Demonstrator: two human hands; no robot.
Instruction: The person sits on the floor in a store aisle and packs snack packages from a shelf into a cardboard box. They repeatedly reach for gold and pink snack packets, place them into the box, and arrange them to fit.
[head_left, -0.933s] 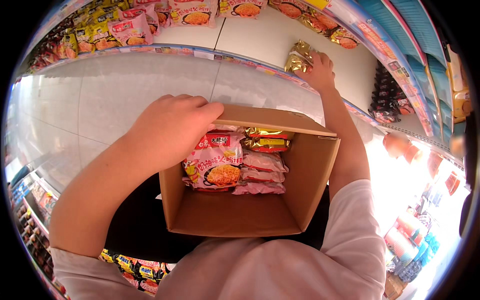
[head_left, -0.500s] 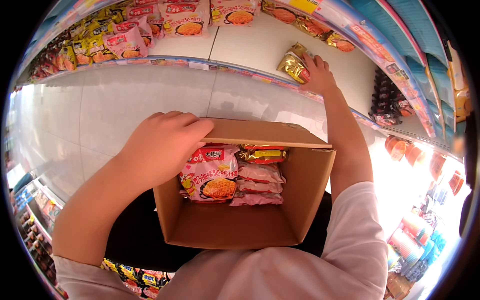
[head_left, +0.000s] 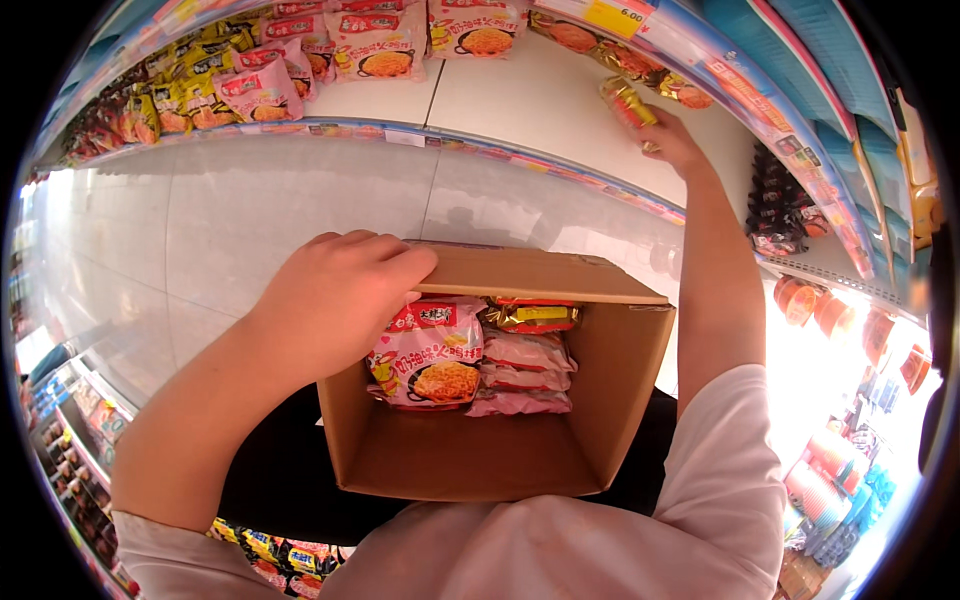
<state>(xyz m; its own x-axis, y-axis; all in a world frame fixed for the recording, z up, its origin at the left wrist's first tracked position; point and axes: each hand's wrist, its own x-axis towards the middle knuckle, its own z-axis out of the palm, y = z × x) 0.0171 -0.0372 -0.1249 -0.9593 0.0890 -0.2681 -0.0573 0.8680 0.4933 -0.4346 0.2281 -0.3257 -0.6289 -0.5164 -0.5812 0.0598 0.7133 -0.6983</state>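
Your extended right hand (head_left: 668, 135) pinches a gold foil packet (head_left: 618, 97) bearing a yellow label (head_left: 637, 108); your left hand (head_left: 345, 295) clasps the cardboard carton (head_left: 540, 275) at its far edge.

Head-worn fisheye view — facing down, close above box (head_left: 470, 455)

Open brown cardboard box (head_left: 622, 395): toward its far side sit pink packets (head_left: 430, 358), one showing its noodle-picture front, and shiny gold packets (head_left: 538, 319). A single gold packet (head_left: 626, 102), slanted and slightly blurred, is held beyond the box's far right corner.
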